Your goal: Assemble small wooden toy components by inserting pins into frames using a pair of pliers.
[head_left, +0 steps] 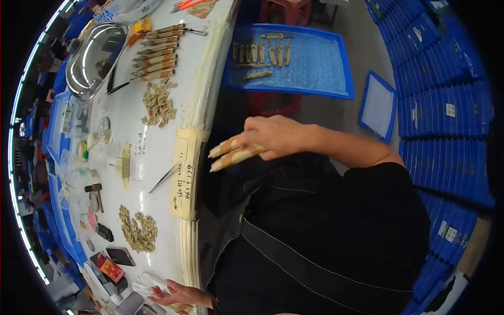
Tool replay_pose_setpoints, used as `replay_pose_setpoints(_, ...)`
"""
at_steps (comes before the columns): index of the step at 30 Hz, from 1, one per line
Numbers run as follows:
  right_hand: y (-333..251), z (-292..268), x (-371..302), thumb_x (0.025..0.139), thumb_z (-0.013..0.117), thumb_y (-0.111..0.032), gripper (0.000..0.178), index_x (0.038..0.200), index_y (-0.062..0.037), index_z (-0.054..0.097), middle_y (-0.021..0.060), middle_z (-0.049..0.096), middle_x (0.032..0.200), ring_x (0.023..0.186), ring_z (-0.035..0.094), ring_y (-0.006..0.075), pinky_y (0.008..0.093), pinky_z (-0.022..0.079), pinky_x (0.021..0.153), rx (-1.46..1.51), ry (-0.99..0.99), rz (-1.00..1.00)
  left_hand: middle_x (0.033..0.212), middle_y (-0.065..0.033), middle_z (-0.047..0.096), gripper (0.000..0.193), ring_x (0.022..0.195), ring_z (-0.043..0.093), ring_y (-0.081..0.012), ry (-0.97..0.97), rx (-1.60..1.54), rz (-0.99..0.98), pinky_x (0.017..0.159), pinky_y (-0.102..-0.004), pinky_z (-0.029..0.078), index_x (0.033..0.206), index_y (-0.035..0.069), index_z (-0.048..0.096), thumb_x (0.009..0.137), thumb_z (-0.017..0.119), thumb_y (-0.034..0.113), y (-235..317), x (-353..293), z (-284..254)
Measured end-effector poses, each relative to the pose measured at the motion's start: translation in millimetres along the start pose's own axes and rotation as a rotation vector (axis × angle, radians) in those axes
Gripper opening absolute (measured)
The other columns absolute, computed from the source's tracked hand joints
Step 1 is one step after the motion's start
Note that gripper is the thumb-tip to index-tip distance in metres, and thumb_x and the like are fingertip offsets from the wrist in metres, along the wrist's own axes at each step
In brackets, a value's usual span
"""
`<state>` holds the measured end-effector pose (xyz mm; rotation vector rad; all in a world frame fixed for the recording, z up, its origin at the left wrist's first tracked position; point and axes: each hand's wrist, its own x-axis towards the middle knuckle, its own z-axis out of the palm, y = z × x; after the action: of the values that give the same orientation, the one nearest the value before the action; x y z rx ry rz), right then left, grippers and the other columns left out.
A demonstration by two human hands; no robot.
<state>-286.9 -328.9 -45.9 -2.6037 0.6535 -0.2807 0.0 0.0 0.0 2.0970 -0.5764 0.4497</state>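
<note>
My right hand (270, 136) is closed around two slender cream-and-orange-brown pieces (236, 156), whose kind I cannot make out. They point left past the fingers, just off the table edge. Low in the head view my left hand (181, 294) is open over the table, fingers apart, beside crumpled white plastic (149, 283). Several more slender brown pieces (182, 308) lie partly hidden under that wrist. Between the hands, tweezers (164, 179) rest on the white table (157, 202), close to a taped strip (185, 178) with handwriting on the table edge.
A row of slender brown pieces (160, 55) lies farther up the table, above a pile of small tan chips (158, 102). Another chip pile (137, 229) sits lower, near a phone (121, 256). A blue tray (344, 68) holds several similar pieces. Stacked blue trays (446, 113) stand right.
</note>
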Motion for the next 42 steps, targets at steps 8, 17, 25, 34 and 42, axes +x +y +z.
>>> replay_pose_setpoints(8, 209, -23, -158, 0.067, 0.064, -0.009, 0.047, 0.109, -0.0211, 0.045, 0.0046, 0.047, 0.1, 0.083, 0.054, 0.0267, 0.0362, 0.046, 0.072, -0.208, -0.05, 0.75, 0.135, -0.0185, 0.031, 0.064, 0.11, 0.045, -0.0287, -0.058, 0.133, 0.064, 0.087, -0.0351, 0.043, 0.14, 0.01, 0.021, 0.089, 0.056, 0.024, 34, -21, 73)
replay_pose_setpoints(17, 335, 2, -197, 0.068, 0.064, -0.009, 0.045, 0.108, -0.021, 0.045, 0.0053, 0.047, 0.1, 0.087, 0.053, 0.0268, 0.0366, 0.046, 0.075, -0.222, -0.164, 0.795, 0.134, -0.0199, 0.033, 0.061, 0.107, 0.049, -0.0308, 0.062, 0.396, 0.072, 0.088, -0.0383, 0.043, 0.137, 0.007, 0.029, 0.088, 0.056, 0.032, 52, -41, 111)
replay_pose_setpoints(25, 376, 34, -214, 0.07, 0.065, -0.011, 0.045, 0.108, -0.0204, 0.044, 0.0062, 0.045, 0.1, 0.092, 0.052, 0.0264, 0.0369, 0.046, 0.078, -0.127, -0.216, 0.712, 0.133, -0.0216, 0.033, 0.062, 0.112, 0.045, -0.0326, 0.065, 0.55, 0.088, 0.09, -0.0403, 0.043, 0.136, 0.006, 0.032, 0.087, 0.055, 0.036, 55, -41, 119)
replay_pose_setpoints(34, 401, 44, -226, 0.078, 0.062, -0.014, 0.038, 0.11, -0.0191, 0.042, 0.0062, 0.047, 0.101, 0.089, 0.053, 0.0281, 0.0372, 0.045, 0.08, 0.01, -0.317, 0.622, 0.13, -0.0225, 0.034, 0.06, 0.112, 0.044, -0.0335, 0.034, 0.609, 0.124, 0.085, -0.0412, 0.047, 0.136, 0.008, 0.033, 0.088, 0.052, 0.039, 84, -38, 150)
replay_pose_setpoints(42, 426, 36, -211, 0.084, 0.056, -0.015, 0.027, 0.108, -0.0175, 0.043, 0.008, 0.052, 0.097, 0.089, 0.053, 0.0285, 0.0385, 0.044, 0.079, 0.197, -0.412, 0.781, 0.13, -0.0213, 0.038, 0.057, 0.116, 0.039, -0.0339, 0.017, 0.637, 0.191, 0.094, -0.0421, 0.038, 0.132, 0.006, 0.039, 0.087, 0.053, 0.037, 80, -41, 154)
